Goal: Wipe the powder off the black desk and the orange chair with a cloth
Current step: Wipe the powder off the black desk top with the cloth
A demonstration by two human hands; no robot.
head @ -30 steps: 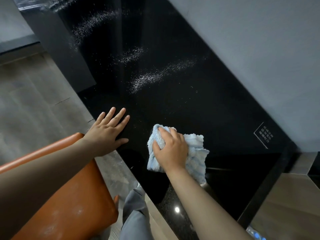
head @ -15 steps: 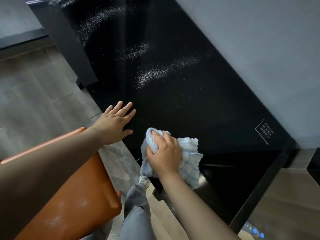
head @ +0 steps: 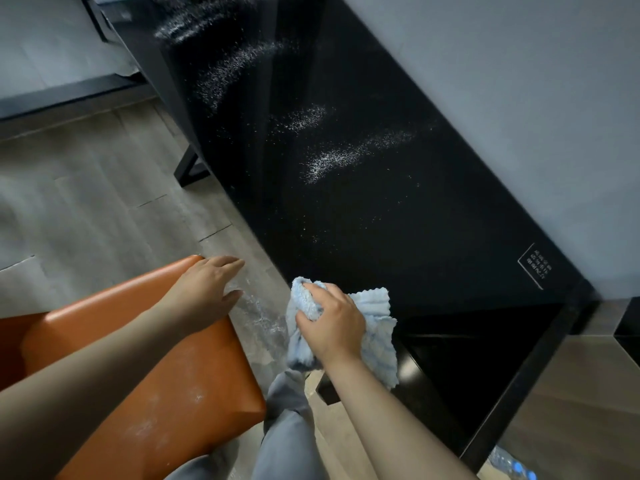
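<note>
Head view: the right hand (head: 332, 327) has its grip bunched tight on the blue cloth (head: 375, 323) at the near edge of the black bench (head: 398, 230). The left hand (head: 207, 289), fingers straight, lies at a corner of the orange chair (head: 194, 382). The best approach is probably to reach the far powder streaks (head: 353, 155), press flat and pull back in overlapping strokes. Powder also dusts the chair seat and the floor (head: 104, 202), and the wall (head: 519, 98) hems in the far side.

The view holds one black desk (head: 415, 237) bearing four streaks of white powder (head: 346, 157) and one white printed label (head: 535, 266), one orange chair (head: 173, 375), one light-blue cloth (head: 375, 327), and two hands, a left hand (head: 207, 289) and a right hand (head: 332, 327).
</note>
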